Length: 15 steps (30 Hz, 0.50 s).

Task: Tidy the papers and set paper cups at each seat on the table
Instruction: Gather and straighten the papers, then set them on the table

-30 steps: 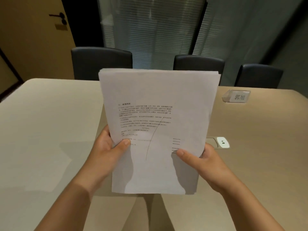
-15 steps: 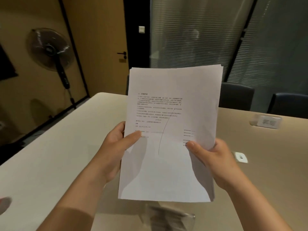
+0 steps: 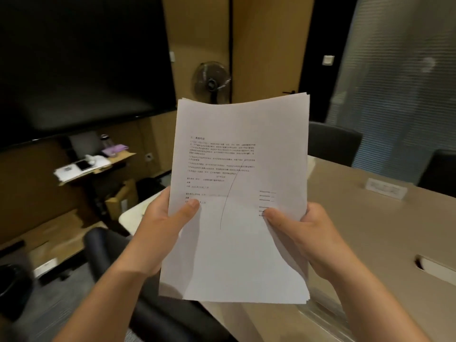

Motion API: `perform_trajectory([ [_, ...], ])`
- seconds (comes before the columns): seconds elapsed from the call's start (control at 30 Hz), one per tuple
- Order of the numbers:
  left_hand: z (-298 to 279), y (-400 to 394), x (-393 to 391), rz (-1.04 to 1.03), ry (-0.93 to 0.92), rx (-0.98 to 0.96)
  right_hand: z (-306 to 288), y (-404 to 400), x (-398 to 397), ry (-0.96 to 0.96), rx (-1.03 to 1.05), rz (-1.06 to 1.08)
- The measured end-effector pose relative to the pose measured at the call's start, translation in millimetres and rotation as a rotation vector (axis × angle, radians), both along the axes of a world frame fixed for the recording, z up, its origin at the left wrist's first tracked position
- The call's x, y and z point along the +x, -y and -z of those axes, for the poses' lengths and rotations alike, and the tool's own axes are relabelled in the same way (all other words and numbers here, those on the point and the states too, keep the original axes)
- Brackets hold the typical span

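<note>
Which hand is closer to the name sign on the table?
Right. The right hand grips the papers' right edge, nearer the name sign; the left hand grips the far edge.

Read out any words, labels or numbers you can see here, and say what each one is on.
Stack of papers, held in the left hand and right hand: printed paragraphs, too small and blurred to quote.
Nameplate on the table: blurred, unreadable.
Nothing else carries readable text.

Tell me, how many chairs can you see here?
3: one chair at lower left below the papers, two beyond the table, at and. More may be hidden.
</note>
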<state>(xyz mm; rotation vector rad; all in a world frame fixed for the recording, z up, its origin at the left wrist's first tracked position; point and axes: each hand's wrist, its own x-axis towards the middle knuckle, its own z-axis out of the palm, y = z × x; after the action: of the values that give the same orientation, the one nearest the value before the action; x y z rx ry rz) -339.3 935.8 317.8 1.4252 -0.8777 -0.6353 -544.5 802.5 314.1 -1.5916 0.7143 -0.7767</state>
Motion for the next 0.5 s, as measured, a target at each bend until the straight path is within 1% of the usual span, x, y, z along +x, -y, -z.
perform_trajectory([
  [0.1, -2, -40, 44, -0.090, 0.019, -0.075, -11, -26, 57, -0.034, -0.049, -0.092],
  [0.23, -3, -90, 108, -0.181, 0.012, -0.121, -20, -65, 136, -0.037, -0.106, -0.111],
  [0.33, -6, -136, 171, -0.189, 0.010, -0.151, -25, -101, 202, -0.030, -0.102, -0.139],
  [0.5, -17, -195, 267, -0.150, 0.051, -0.128, -31, -152, 295, 0.004, -0.090, -0.185],
])
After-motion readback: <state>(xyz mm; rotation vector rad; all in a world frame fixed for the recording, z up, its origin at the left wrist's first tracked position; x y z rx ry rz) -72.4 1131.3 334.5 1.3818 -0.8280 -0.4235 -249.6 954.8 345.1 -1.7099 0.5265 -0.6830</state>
